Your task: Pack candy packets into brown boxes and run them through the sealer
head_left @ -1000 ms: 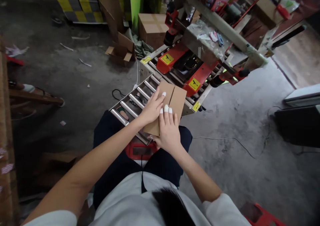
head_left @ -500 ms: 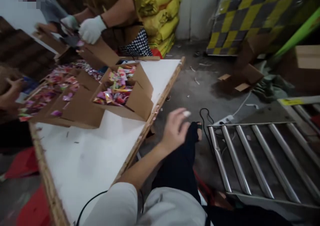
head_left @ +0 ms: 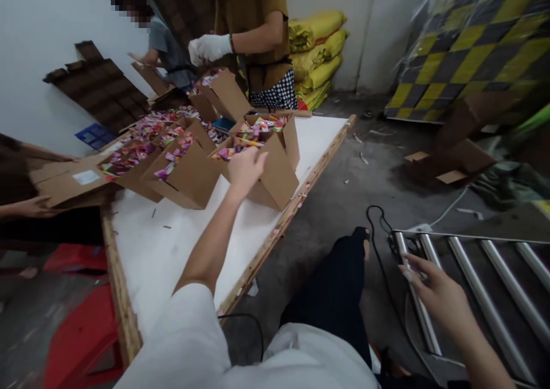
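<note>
In the head view my left hand (head_left: 246, 174) reaches over the white-topped table to the near cardboard box (head_left: 275, 177), which is filled with small, brightly wrapped candies (head_left: 238, 146). It overlaps the box's near side. The thumb stands apart, but the fingertips are hidden, so I cannot tell whether they grip the rim. A second filled box (head_left: 293, 140) stands right behind. Off to the right, my right hand (head_left: 433, 289) hovers over the metal roller conveyor (head_left: 466, 271), fingers loosely bent and apart, holding nothing visible.
More candy-filled boxes (head_left: 189, 177) stand farther left on the table (head_left: 180, 246). A co-worker's gloved hand (head_left: 210, 50) is beyond them; another person's hands hold a cardboard box (head_left: 71, 177) at left. Red stools (head_left: 86, 331), a black cable (head_left: 380, 263) and yellow sacks (head_left: 320, 51) surround the table.
My left hand has moved left from beside the table to the near box. My right hand has come into view over the rollers. The view has swung left.
</note>
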{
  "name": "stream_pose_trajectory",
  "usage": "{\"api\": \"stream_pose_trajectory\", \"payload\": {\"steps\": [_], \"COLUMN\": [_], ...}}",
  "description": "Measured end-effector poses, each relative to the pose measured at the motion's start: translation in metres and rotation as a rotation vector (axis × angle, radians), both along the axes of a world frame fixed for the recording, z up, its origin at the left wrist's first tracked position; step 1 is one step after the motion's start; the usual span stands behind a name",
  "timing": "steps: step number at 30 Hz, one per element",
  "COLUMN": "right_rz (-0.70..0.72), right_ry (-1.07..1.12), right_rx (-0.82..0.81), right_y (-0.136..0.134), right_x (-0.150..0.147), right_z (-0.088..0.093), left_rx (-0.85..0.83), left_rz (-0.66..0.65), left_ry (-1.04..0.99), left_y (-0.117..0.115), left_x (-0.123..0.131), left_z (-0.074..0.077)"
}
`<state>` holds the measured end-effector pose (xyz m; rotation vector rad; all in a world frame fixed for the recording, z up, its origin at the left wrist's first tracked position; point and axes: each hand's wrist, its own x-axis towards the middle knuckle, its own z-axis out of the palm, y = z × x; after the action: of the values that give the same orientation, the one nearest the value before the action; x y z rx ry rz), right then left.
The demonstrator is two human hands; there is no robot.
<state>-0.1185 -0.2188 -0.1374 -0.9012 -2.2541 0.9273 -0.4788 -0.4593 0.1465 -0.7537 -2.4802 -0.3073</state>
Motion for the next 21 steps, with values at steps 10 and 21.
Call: {"api": "stream_pose_trajectory", "payload": {"steps": [10,21], "right_rz": [0.436,0.297], "right_ry": [0.516,0.639], "right_rx": [0.004,-0.21], "right_y": [-0.16,-0.162], "right_x": [-0.118,-0.116], "right_z": [0.161,0.147], "left_rx": [0.122,0.971], "left_rz": [-0.409,-0.248], "left_ry": [0.062,0.015], "left_y": [-0.036,-0.098], "left_x": [0.149,0.031], "left_z": [-0.019,-0.032]}}
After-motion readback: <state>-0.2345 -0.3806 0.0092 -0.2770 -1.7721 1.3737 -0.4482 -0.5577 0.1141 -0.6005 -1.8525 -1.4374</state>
